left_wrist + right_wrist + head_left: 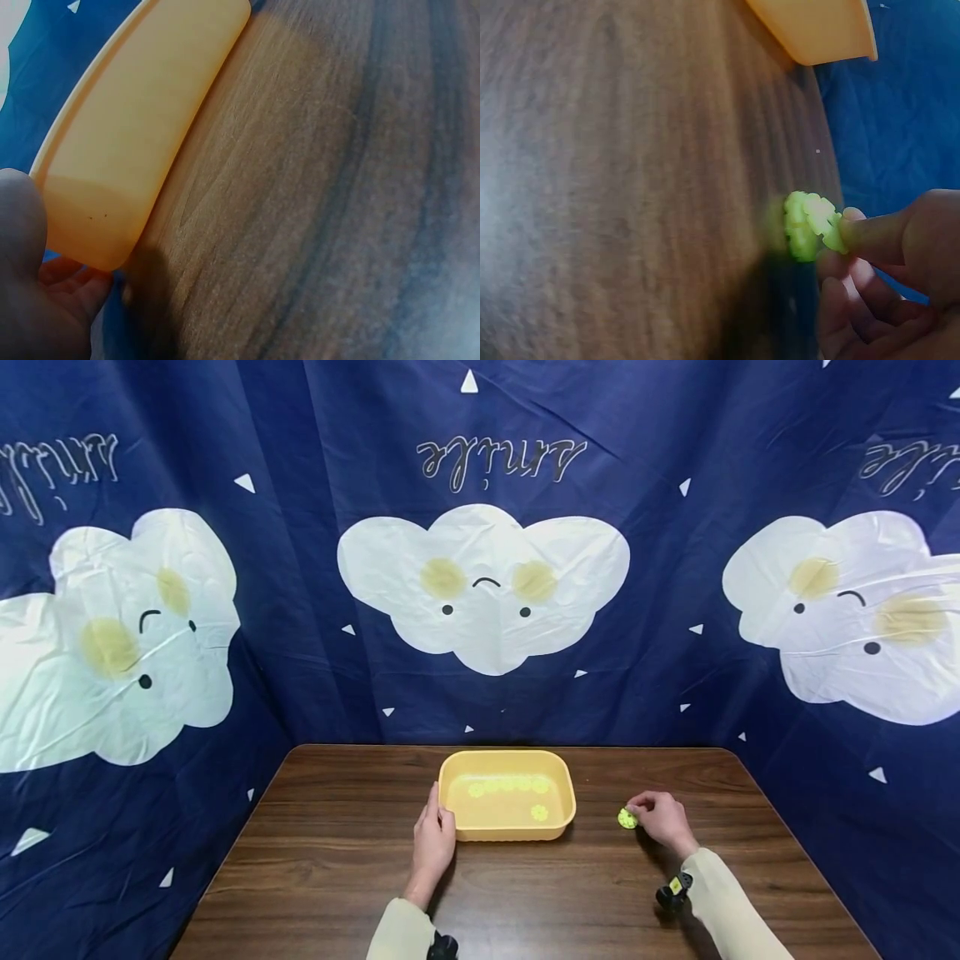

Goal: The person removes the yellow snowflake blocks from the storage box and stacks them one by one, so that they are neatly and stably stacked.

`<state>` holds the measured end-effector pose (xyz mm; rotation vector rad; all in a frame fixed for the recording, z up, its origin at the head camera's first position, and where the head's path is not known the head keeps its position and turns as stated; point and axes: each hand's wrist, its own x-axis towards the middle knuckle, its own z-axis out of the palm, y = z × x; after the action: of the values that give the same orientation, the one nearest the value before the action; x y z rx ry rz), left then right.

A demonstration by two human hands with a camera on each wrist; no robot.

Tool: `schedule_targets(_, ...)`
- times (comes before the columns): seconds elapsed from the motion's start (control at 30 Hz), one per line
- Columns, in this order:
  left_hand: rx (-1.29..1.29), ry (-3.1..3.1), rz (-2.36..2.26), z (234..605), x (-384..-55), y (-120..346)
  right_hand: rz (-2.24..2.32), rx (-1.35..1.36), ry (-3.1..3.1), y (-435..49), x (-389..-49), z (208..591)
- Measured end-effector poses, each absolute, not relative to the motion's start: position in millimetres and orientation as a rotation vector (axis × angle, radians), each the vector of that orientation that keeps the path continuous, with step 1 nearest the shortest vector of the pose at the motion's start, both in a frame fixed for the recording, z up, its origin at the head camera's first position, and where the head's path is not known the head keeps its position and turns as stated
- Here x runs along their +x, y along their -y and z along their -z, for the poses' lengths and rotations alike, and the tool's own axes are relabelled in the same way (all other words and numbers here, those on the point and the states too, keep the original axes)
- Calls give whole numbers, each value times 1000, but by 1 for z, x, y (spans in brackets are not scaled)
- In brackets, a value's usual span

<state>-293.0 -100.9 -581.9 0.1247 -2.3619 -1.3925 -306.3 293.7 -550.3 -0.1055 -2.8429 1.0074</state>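
My left hand (435, 842) grips the left end of a yellow plastic tub (510, 835), thumb near the rim and fingers around the end wall. In the left wrist view, the fingers (79, 292) curl in by the tub's lower corner. Several yellow-green flower-shaped discs lie inside the tub, most in a row toward its back and one disc (539, 812) at front right. To the right of the tub, my right hand (666, 820) pinches a yellow-green flower-shaped disc (825, 221) between thumb and fingers. Another yellow-green piece (801, 236) shows right against it, low over the table.
The dark wood table (517, 893) carries the tub near its back edge. A blue curtain (480, 710) printed with white clouds hangs behind the table and on both sides. Black cameras sit on both wrists, such as the right wrist camera (672, 892).
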Motion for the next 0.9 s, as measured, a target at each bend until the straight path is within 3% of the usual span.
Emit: schedule_targets(0.9, 138, 2358, 1386, 584, -295, 101, -1001, -200, 2884, -287, -305, 561)
